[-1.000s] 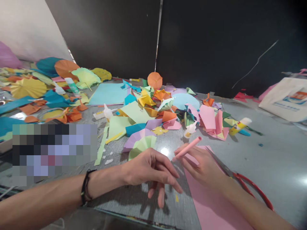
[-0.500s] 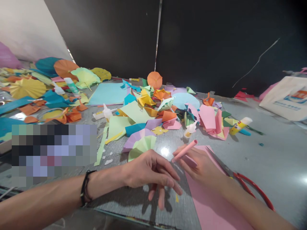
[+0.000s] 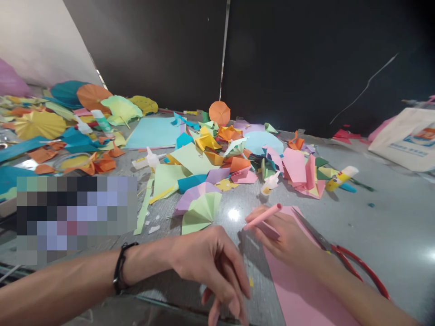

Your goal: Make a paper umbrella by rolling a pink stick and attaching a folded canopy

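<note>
My right hand (image 3: 277,235) is closed on a rolled pink paper tube (image 3: 265,216), whose hollow end points up and to the right. A small flap of pink paper (image 3: 271,230) shows by its fingers. Under that hand and forearm lies a pink paper sheet (image 3: 295,290), with red-handled scissors (image 3: 343,256) along its right side. My left hand (image 3: 217,271), with a dark bracelet at the wrist, hangs over the table's near edge. Its fingers point down, slightly apart, and nothing shows in them. A folded green paper fan (image 3: 203,212) lies just beyond it.
Beyond my hands spreads a heap of coloured paper scraps (image 3: 190,158). A small white glue bottle (image 3: 270,183) and a yellow glue stick (image 3: 341,178) stand at its near side. Pleated paper discs (image 3: 93,98) lie far left, a white bag (image 3: 406,138) far right. A dark panel (image 3: 306,63) rises behind.
My left hand has come down and nearer to me, its fingers drawn closer together and pointing downward. My right hand and the pink tube have barely shifted.
</note>
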`<state>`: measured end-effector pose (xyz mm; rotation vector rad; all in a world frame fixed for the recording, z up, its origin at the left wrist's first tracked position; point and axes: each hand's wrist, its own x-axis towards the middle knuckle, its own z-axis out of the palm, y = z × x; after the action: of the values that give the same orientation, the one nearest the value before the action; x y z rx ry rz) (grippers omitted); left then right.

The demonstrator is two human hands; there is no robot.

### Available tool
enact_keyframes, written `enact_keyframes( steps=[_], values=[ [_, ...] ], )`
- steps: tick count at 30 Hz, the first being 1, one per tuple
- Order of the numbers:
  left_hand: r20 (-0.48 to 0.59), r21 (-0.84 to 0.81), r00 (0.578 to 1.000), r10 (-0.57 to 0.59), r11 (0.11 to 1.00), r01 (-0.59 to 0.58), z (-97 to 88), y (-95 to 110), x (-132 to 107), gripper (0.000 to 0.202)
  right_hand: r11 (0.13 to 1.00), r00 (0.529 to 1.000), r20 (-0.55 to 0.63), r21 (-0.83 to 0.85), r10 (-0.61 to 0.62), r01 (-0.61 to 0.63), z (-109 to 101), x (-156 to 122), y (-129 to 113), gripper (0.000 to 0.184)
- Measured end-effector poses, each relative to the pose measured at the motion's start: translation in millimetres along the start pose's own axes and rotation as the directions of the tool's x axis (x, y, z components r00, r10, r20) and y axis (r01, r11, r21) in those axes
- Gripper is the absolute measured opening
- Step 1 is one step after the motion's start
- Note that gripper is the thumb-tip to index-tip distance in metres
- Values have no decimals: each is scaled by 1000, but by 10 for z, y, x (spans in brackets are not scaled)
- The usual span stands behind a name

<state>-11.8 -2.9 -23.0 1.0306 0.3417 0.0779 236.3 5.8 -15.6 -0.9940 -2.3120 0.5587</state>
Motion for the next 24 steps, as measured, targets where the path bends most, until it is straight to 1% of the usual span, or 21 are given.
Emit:
enact_keyframes(
  steps=[4, 6, 11, 14, 16, 19, 22, 24],
  values=[
    [95, 91, 995, -30, 996, 21, 15, -65, -8, 46, 999, 1000, 18, 23, 22, -23, 7, 3, -7, 13],
    [125, 150, 991, -47, 988, 28, 13, -93, 1, 46, 999, 999, 14, 29, 33, -33, 4, 2, -17, 11],
    [146, 222, 989, -31, 975, -2, 14, -95, 22, 39, 998, 998, 39, 46, 40, -42, 0, -10, -16, 15],
    [134, 201, 991, -12, 979, -15, 33, -77, 40, 40, 998, 999, 32, 41, 39, -41, 4, -15, 1, 15],
    [74, 159, 997, 28, 986, -40, 44, -81, 63, 41, 999, 999, 19, 32, 37, -38, 5, -13, 6, 14],
    [-76, 88, 991, 113, 990, -106, 35, -112, 107, 36, 999, 999, -7, 17, 37, -37, 2, -1, -4, 16],
    [-236, 29, 959, 157, 988, -155, 1, -128, 147, 33, 1000, 999, -27, 1, 31, -31, -1, 9, -19, 16],
    [-344, 5, 923, 173, 983, -182, -21, -110, 166, 33, 1000, 999, -31, 0, 15, -15, -1, 9, -22, 13]
  ],
)
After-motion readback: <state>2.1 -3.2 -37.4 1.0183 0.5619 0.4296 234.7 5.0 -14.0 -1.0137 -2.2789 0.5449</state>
